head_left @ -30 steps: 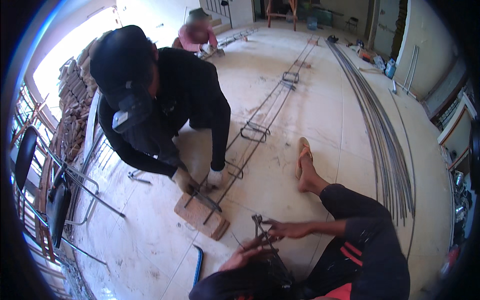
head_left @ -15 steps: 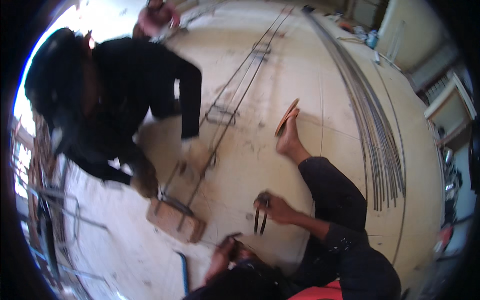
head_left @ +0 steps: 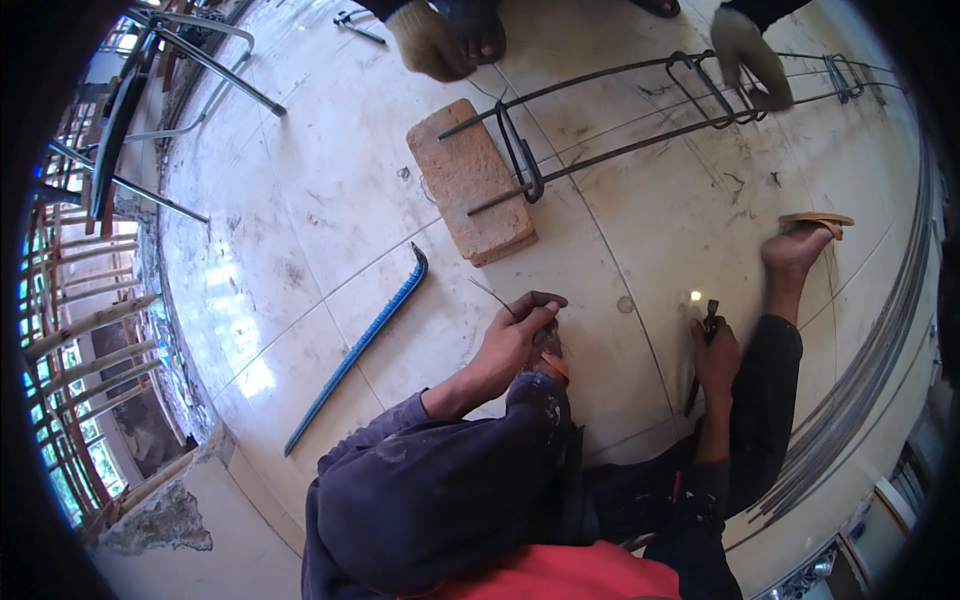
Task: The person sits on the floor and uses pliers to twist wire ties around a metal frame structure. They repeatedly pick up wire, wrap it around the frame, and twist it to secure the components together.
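Floor point(head_left: 330, 225), right hand point(head_left: 717, 360) round pincers point(head_left: 711, 322)

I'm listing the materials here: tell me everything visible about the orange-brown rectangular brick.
The orange-brown rectangular brick looks like rough fired clay. It lies broad face up on the pale tiled floor, angled, beyond the bare left hand. Two dark metal rod ends extend over its top; contact is unclear. No hand touches it.

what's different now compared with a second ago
The right hand has moved rightward, away from the left hand, carrying the pliers; the left holds a wire. A co-worker's gloves have left the rod ends; one is now farther along the frame. The view has swung too. Unchanged: the brick lies under the rod ends, the blue bar on the floor.
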Available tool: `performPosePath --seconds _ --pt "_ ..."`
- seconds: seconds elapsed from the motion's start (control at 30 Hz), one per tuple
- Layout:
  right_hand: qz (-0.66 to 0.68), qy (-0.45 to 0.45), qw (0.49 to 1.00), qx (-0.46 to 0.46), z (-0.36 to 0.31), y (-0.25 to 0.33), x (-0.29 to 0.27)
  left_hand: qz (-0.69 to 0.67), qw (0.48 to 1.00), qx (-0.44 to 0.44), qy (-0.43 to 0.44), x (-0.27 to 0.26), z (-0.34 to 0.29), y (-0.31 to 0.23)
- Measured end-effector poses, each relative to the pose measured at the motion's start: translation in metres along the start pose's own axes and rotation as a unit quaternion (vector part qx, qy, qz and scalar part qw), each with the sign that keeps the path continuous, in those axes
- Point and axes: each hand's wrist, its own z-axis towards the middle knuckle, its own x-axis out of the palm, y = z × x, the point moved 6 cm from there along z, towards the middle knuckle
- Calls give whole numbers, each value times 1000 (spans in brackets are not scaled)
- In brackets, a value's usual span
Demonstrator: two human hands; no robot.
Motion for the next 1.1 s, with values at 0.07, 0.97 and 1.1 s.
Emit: performPosePath --seconds 0.07,0.97,1.1 --pt "-17 -16 1000 15 2 1 -4 48 999 20 -17 0 10 -3" --pt "326 2 912 -249 12 256 -1 -24 973 231 -12 -16 3 -38" --pt "224 11 938 -266 32 279 13 -15 976 216 -15 -17 4 -29"
